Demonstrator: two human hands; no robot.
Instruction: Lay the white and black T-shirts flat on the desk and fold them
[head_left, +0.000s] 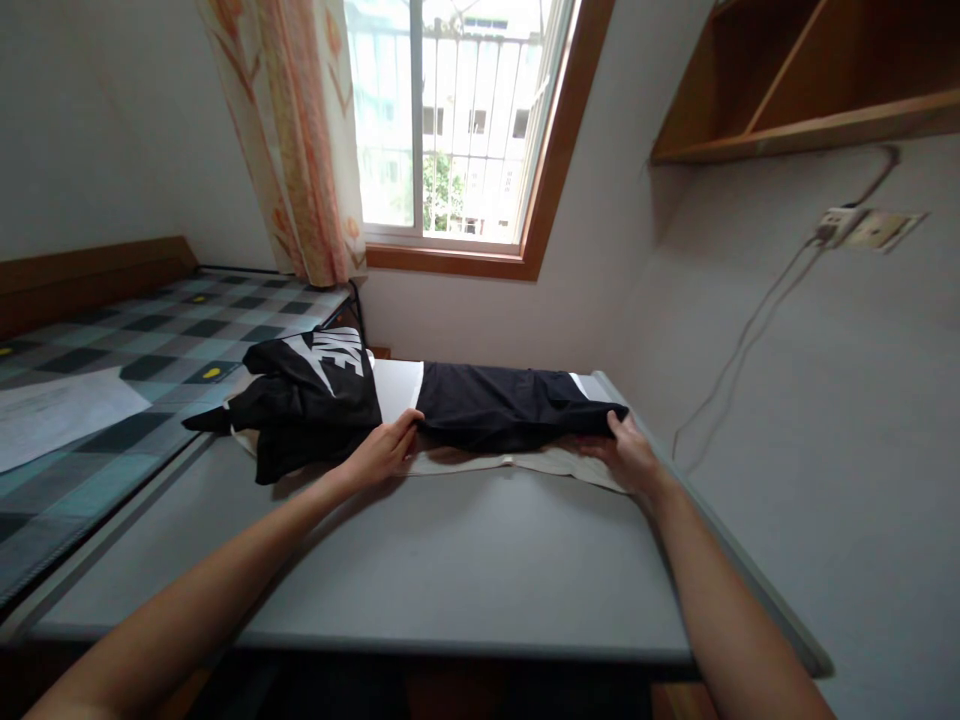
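Note:
A black garment (499,400) with white parts lies folded lengthwise across the far part of the grey table. My left hand (386,447) pinches its near edge, beside a white band. At the garment's right end, my right hand (624,450) grips the near corner with the thumb on top. Beneath the black cloth, a beige cloth (517,465) shows along the near side, partly hidden by both hands. Left of the white band, a bunched black part with white lettering (330,365) lies crumpled, its tip reaching toward the bed.
The grey table (465,560) meets the wall on the right. A checked bed (150,340) with a paper sheet (67,410) stands at the left. Behind are a curtain (304,140) and a window. A shelf (810,130) and a socket with a cable (840,225) are on the right wall.

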